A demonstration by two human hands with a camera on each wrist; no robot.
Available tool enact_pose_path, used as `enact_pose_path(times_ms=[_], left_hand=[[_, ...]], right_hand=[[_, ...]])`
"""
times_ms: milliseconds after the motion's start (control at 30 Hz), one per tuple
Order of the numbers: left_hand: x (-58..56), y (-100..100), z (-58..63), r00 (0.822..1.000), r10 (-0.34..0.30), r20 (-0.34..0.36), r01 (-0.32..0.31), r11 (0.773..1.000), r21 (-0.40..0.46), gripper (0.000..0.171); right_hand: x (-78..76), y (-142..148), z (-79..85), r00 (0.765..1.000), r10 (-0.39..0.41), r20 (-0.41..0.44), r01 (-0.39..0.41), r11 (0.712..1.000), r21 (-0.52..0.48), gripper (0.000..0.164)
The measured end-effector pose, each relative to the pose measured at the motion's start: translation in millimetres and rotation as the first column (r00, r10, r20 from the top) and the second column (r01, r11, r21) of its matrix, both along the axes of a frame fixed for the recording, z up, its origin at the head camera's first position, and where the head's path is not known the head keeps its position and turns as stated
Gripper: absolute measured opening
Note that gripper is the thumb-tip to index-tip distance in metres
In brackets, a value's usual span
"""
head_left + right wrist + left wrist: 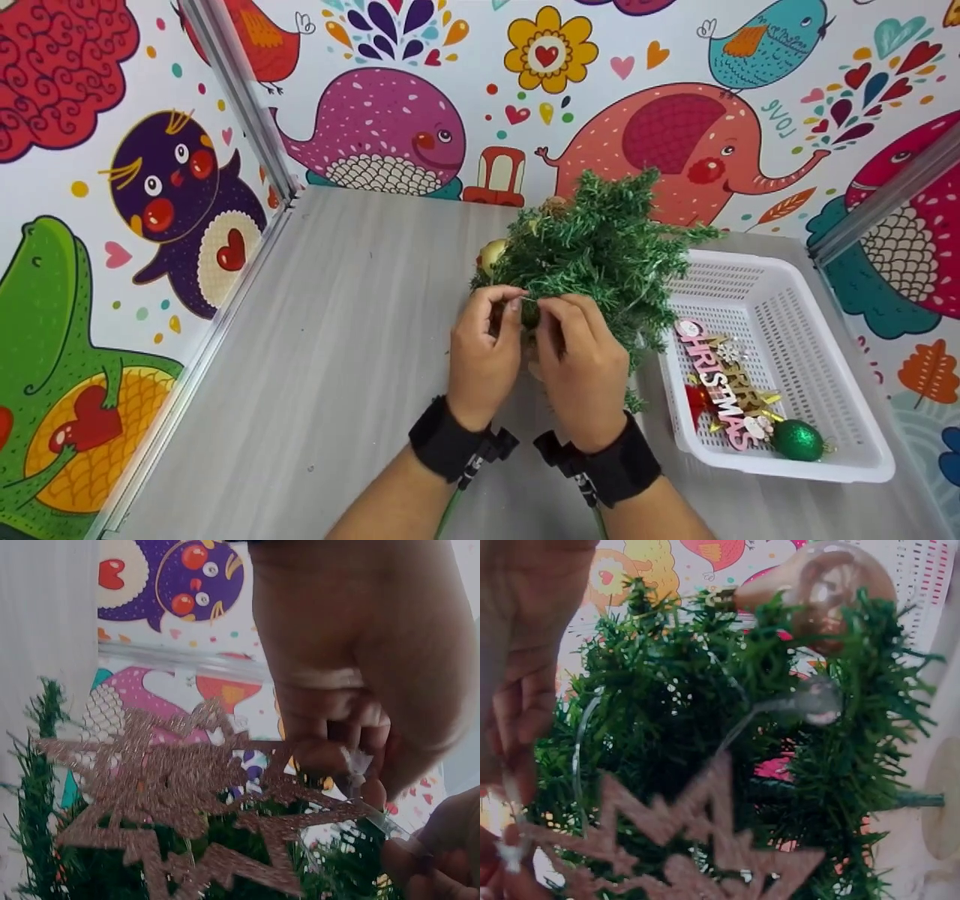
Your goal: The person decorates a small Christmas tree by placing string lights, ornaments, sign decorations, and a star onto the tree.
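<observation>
Tree (607,247) partly hides the white basket (787,375) — green bauble (797,439) inside.

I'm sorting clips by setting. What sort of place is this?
Probably a small indoor work booth: white panels printed with colourful cartoon animals, meeting at a straight silvery corner strip, border a flat grey streaked work surface.

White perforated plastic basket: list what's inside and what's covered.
A pink and gold lettered Christmas sign, gold pointed pieces beside it, a glittery green ball and part of a red object. The sign partly covers the red object; whatever else lies beneath is hidden.
</observation>
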State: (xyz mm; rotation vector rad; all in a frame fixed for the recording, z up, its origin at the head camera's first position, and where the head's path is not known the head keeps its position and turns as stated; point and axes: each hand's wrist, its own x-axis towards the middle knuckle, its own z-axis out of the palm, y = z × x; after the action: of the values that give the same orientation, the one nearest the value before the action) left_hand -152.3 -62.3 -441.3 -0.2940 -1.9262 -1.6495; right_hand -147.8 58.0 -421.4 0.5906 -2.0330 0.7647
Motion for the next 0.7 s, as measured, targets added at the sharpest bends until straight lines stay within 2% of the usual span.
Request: enact_pose_path(times_ms=[67, 133, 267, 333, 400, 567, 700], left_hand=[[-1.2, -2.1, 2.2, 0.999, -0.028, 0.034, 0.029, 0.999, -0.014, 0.016], [-3.1, -6.0, 4.7, 0.993, -0.082, 0.084, 0.083, 0.997, -0.003, 0.017], [-9.3, -15.3, 9.1, 0.961, -0.193, 0.197, 0.19, 0.981, 0.037, 0.019], [-12.7, -17.9, 10.0, 0.949, -0.224, 0.223, 0.219, 0.975, 0.047, 0.019], [-14.8, -18.6, 9.9, 0.947, -0.231, 0.221, 0.23, 0.973, 0.03, 0.019], [-14.4, -17.1, 4.3, 0.963, -0.212, 0.167, 0.224, 0.973, -0.061, 0.02], [-10.1, -16.0, 0.5, 0.96, -0.224, 0.168, 0.247, 0.96, -0.132, 0.024]], right_hand=[[-0.8, 1.5, -0.4, 1.0, -0.012, -0.008, 0.012, 1.0, -0.003, 0.016], [-1.0, 2.3, -0.9, 1.0, -0.015, -0.008, 0.015, 1.0, 0.001, 0.017], [-1.1, 3.0, -2.3, 1.0, -0.007, 0.01, 0.007, 1.0, 0.003, 0.019], [-1.3, 3.7, -2.9, 1.0, -0.013, 0.021, 0.013, 1.0, 0.001, 0.017], [-1.6, 4.9, -3.4, 0.999, -0.023, 0.025, 0.023, 1.0, -0.004, 0.015], [-1.5, 8.7, -4.5, 0.997, -0.057, 0.046, 0.057, 0.998, -0.006, 0.007], [1.3, 12.7, -8.1, 0.996, -0.07, 0.063, 0.071, 0.997, -0.012, 0.007]])
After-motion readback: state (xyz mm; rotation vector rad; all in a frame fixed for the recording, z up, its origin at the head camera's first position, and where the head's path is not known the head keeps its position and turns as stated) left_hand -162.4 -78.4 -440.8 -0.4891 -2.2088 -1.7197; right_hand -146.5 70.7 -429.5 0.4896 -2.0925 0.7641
